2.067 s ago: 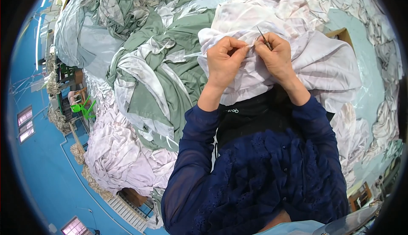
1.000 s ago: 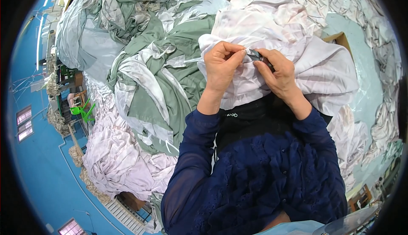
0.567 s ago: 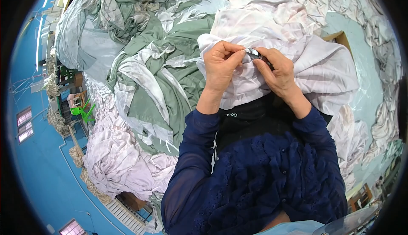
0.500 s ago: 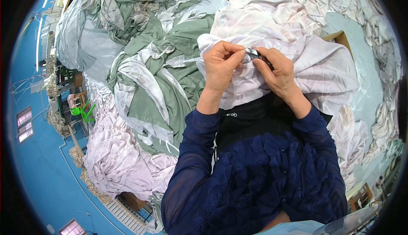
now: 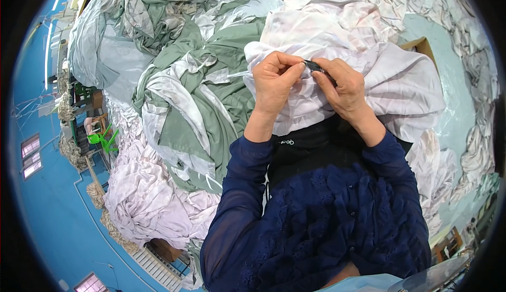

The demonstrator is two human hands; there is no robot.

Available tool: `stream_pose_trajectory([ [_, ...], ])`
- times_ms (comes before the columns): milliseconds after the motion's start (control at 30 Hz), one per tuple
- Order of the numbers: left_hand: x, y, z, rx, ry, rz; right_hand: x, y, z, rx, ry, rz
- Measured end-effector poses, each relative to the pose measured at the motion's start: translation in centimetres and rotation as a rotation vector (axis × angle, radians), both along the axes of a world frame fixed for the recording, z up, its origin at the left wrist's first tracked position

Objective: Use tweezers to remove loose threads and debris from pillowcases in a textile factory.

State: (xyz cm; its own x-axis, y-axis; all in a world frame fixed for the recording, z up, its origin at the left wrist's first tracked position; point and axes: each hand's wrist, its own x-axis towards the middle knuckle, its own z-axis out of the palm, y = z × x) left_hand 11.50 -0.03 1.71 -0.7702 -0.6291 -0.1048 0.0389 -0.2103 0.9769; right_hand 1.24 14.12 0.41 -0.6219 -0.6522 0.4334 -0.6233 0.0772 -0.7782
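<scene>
My right hand (image 5: 341, 83) is closed around small dark thread snips (image 5: 312, 65), their tip pointing left. My left hand (image 5: 275, 78) makes a pinch, thumb against forefinger, right at that tip. Whatever lies between those left fingertips is too small to make out. Under both hands spreads a pale whitish-pink cloth (image 5: 400, 83), gathered in loose folds over my lap and onto the heap ahead.
To the left lies a pile of green and white fabric (image 5: 205, 107). Nearer, a pale pink cloth heap (image 5: 153, 197) bulges out. A cardboard box edge (image 5: 426, 49) pokes up at the right. Far left stands a bright green chair (image 5: 103, 138) by the blue floor (image 5: 58, 202).
The snips have turned slightly in my right fingers, so their shiny face now looks dark. Both hands stay in nearly the same place.
</scene>
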Motion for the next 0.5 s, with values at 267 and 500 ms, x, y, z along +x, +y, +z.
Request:
stream_pose_trajectory([
  [267, 0.0, 0.0, 0.0, -0.007, 0.0, -0.001, 0.1, 0.2, -0.3, -0.024, -0.079, 0.018],
  [500, 0.6, -0.5, 0.5, -0.291, -0.013, 0.073, -1.3, 0.8, -0.5, -0.099, -0.546, -0.028],
])
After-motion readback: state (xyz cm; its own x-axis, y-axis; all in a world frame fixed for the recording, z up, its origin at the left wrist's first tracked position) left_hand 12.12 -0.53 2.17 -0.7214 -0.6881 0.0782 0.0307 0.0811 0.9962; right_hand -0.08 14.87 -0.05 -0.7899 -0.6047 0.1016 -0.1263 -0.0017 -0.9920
